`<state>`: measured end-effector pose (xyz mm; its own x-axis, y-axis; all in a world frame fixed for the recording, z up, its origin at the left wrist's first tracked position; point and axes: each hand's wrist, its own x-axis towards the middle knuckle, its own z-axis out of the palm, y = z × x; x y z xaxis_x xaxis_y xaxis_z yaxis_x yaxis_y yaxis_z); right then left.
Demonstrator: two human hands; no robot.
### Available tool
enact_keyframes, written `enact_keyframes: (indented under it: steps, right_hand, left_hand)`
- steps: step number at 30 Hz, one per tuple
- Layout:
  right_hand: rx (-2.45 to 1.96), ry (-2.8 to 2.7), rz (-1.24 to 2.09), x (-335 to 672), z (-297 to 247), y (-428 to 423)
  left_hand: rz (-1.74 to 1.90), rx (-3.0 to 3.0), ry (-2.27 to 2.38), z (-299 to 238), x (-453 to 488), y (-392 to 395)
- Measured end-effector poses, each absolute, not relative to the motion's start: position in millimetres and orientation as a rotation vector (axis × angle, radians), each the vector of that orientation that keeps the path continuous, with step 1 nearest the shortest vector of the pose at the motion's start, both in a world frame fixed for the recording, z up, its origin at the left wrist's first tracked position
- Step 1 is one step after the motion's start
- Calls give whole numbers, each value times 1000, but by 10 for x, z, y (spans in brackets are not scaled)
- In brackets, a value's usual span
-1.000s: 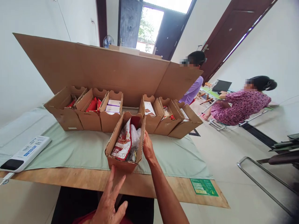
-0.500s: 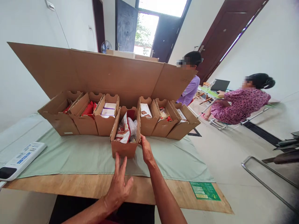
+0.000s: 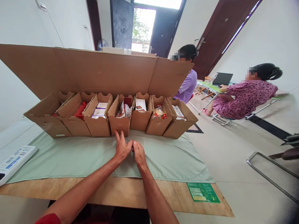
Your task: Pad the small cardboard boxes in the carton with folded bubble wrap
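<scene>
Cardbd. bin (image 3: 120,126), long axis fore-aft, L fingers (image 3: 117,138) prob. touching

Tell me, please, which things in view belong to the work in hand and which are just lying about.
Seem part of the work:
- the middle cardboard box, with the left hand at its front
- the three boxes to its left
- the three boxes to its right

Seem just lying about:
- white device
- green card
- laptop
- fan

seven boxes (image 3: 120,126) stand on the cloth (image 3: 163,158) before a panel (image 3: 105,71), a device (image 3: 17,161) at front left.
</scene>
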<state>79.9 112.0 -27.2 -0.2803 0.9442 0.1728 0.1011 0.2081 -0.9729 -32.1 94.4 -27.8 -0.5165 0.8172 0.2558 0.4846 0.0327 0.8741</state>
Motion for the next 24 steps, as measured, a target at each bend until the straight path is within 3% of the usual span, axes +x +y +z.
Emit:
enact_keyframes:
  steps: [4,8,12,15,24]
  right_hand:
    - [-1010,-1651,1044,875,-123,1110]
    - [-981,-1746,842,840,417,1393]
    - [-1264,-2201,248,587,1107,1853]
    - [-1473,-2378,61,439,1403,2032]
    - [-1527,-2397,-2,668,1348,1752]
  left_hand:
    - [1517,1324,1993,-353,-316,878]
    - [1532,1362,1970,-420,-347,720]
    - [1528,1398,1951,-424,-428,694]
    - [1551,1394,1950,-457,-514,725]
    - [1637,1255,1935,-629,-613,752]
